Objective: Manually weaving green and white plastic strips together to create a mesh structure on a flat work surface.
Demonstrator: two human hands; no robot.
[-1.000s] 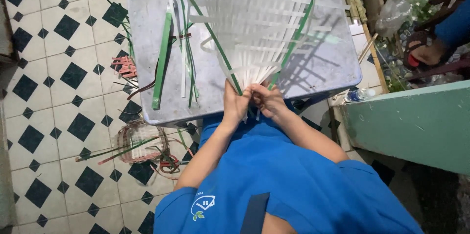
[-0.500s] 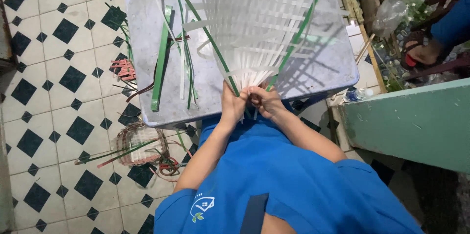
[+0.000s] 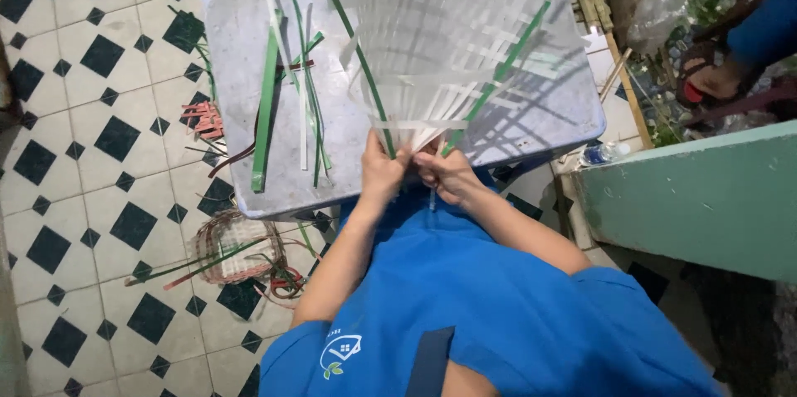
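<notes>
A half-woven basket of white plastic strips (image 3: 448, 31), with two green strips (image 3: 506, 56) running through it, stands tilted over a grey table (image 3: 241, 56). My left hand (image 3: 383, 171) pinches the white strips at the near lower edge of the weave. My right hand (image 3: 444, 174) sits right beside it, fingers closed on the same bunch of strip ends. Both hands touch each other at the table's front edge, above my blue shirt.
Loose green and white strips (image 3: 286, 98) lie on the table's left half. On the tiled floor sit a small woven basket (image 3: 228, 247) and red scraps (image 3: 203, 119). A green wall ledge (image 3: 697, 198) stands at the right, and another person's hand (image 3: 714, 81) is beyond it.
The basket has turned slightly and my hands have shifted a little along the strip ends; both keep their grip.
</notes>
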